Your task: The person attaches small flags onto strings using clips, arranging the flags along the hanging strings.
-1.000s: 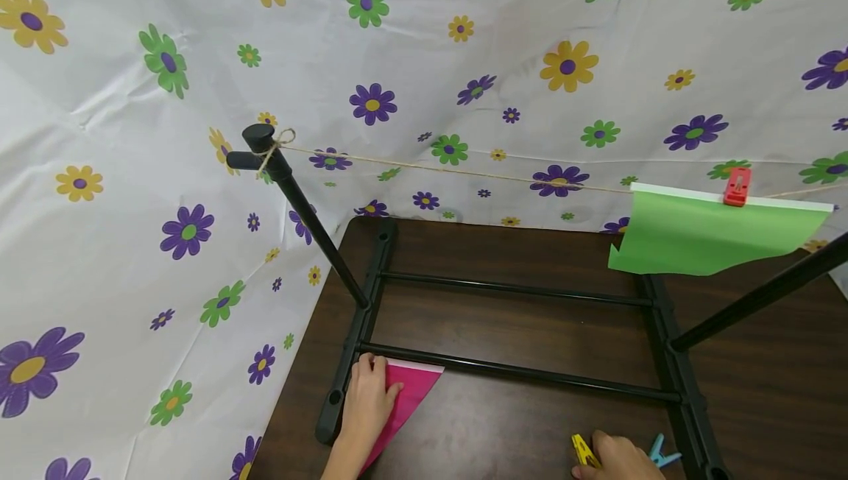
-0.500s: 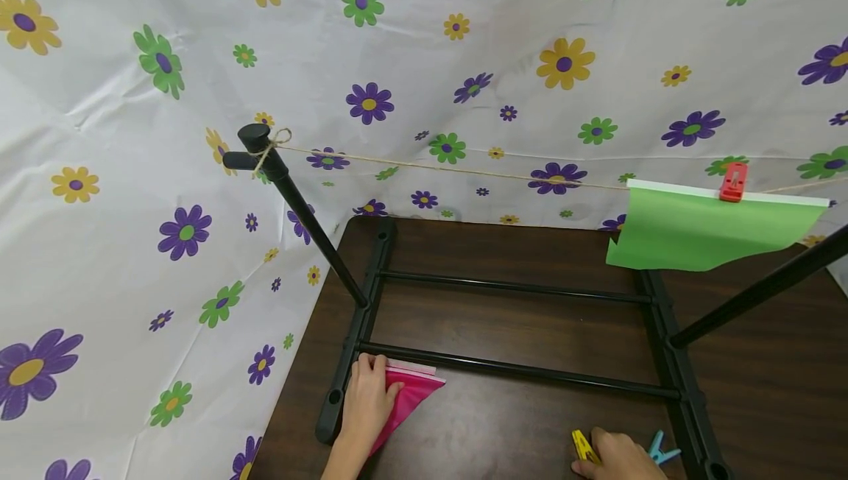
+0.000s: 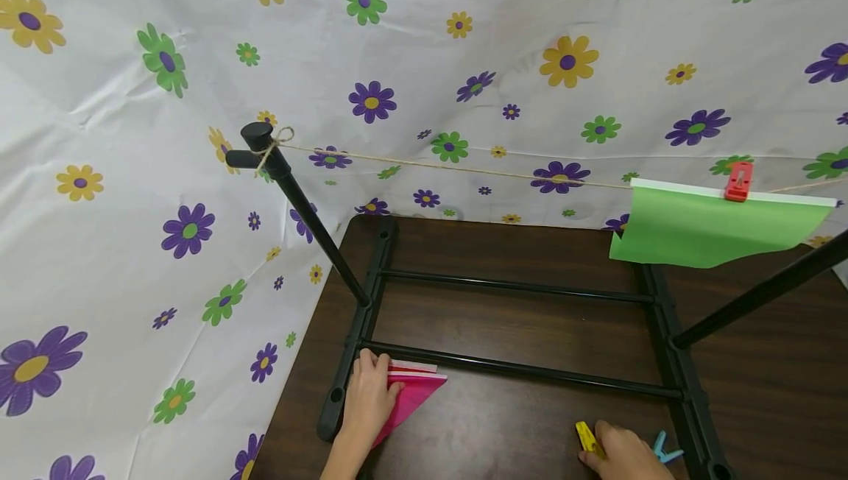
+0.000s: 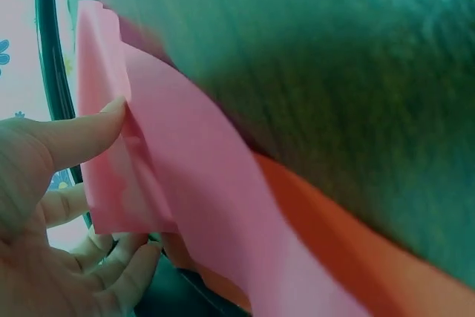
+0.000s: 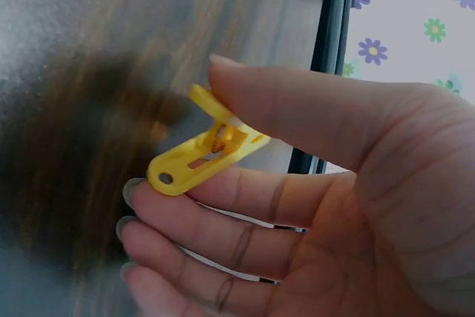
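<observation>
My left hand (image 3: 369, 397) pinches a pink triangular paper flag (image 3: 412, 397) with a pale top edge, at the lower left of the frame stand. In the left wrist view the thumb presses the front of the pink flag (image 4: 189, 154), with fingers behind it. An orange sheet (image 4: 334, 235) shows beneath the pink one. At the lower right, my right hand (image 3: 626, 452) holds a yellow clothespin (image 3: 588, 439). The right wrist view has this clothespin (image 5: 204, 157) between thumb and fingers. Beside that hand lies a light blue clothespin (image 3: 665, 447).
A black stand (image 3: 530, 371) sits on the dark wood table (image 3: 503, 428). Between its slanted posts runs a thin string (image 3: 464, 169), tied at the left post (image 3: 311, 219). A green sheet (image 3: 715, 228) hangs there under a red clothespin (image 3: 738, 182). Behind is a flowered cloth (image 3: 411, 46).
The pink flag's top edge has come apart from the layer beneath, where a second pale strip and a reddish edge show. The right hand with the yellow clothespin has shifted slightly.
</observation>
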Demonstrator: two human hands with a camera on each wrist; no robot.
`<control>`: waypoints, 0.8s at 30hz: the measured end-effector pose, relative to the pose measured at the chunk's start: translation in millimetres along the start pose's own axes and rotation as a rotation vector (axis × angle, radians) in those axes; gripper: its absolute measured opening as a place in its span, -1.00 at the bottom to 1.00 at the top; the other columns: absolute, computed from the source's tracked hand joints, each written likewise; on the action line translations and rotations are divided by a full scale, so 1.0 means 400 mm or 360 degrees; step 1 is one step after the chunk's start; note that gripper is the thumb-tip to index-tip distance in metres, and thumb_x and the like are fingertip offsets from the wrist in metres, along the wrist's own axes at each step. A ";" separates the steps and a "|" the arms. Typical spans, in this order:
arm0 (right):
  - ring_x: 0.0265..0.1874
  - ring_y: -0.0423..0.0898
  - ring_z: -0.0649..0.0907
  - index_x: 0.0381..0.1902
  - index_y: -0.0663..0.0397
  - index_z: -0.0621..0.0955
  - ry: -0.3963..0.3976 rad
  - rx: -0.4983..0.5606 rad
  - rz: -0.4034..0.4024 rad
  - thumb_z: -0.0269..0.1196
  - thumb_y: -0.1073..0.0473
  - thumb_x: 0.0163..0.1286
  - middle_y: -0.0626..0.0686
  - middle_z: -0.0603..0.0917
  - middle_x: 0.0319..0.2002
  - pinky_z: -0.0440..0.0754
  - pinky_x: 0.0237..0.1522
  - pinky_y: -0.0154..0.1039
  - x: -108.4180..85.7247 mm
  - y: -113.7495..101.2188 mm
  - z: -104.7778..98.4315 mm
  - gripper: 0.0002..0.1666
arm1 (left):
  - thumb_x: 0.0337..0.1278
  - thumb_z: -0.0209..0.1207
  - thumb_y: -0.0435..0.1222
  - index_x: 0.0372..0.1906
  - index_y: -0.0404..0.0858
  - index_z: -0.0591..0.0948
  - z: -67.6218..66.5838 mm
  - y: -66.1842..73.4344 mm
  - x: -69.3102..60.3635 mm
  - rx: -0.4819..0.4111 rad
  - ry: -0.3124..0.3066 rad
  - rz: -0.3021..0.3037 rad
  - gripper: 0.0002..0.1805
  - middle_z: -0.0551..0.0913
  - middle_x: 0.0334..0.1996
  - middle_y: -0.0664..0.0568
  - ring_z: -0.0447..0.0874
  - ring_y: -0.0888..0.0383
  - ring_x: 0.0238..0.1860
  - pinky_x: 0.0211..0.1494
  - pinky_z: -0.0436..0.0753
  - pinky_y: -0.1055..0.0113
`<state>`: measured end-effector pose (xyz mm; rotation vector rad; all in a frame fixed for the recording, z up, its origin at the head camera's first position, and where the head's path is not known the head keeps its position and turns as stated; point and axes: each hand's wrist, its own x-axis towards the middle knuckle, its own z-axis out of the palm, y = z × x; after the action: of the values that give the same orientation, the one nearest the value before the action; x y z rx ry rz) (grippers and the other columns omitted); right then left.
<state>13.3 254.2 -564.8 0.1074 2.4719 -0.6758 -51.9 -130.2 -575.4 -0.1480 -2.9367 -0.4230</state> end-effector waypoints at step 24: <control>-0.54 -0.11 0.40 -0.24 0.22 0.48 0.0378 0.0072 -0.0186 0.41 0.28 0.36 -0.04 0.42 -0.49 0.37 -0.51 -0.28 -0.027 -0.023 -0.042 -0.72 | 0.04 0.54 -0.26 -0.14 -0.19 0.72 -0.081 0.004 0.026 -0.0276 -0.0359 0.0165 -0.71 0.79 -0.19 -0.05 0.72 0.03 -0.25 -0.27 0.78 0.12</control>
<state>11.6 255.3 -542.9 0.0633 2.7074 -0.8098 -57.0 -137.3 -542.6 -0.3935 -3.0886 -0.6865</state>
